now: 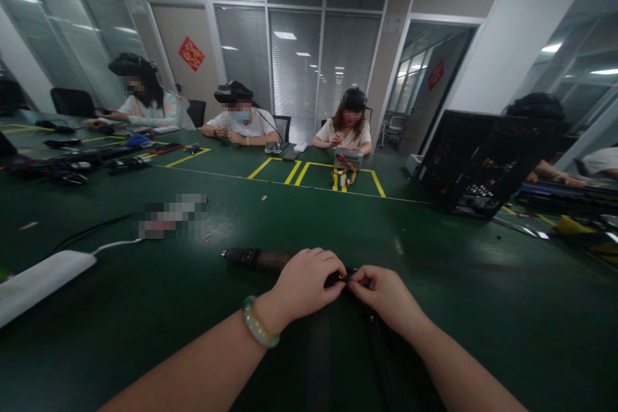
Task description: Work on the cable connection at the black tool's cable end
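Across the green table in front of me lies a dark cylindrical tool [273, 261] with a brown middle and a black, metal-tipped left end. My left hand [309, 280] is closed over its right part, which is hidden. Between the thumb and fingers of that hand is a small black part [333, 279]. My right hand [386, 296] pinches at the right end of this part, fingertips almost touching the left ones. What exactly the right fingertips grip is too small to make out. A thin dark cord or rod [379, 347] runs below my right hand toward me.
A white power strip [48, 280] with a cable lies at left. A black computer case [463, 164] stands at right. Across the table [434, 257], several people in headsets sit working; one has a grey box with coloured wires [347, 161]. Dark parts [72, 164] lie far left.
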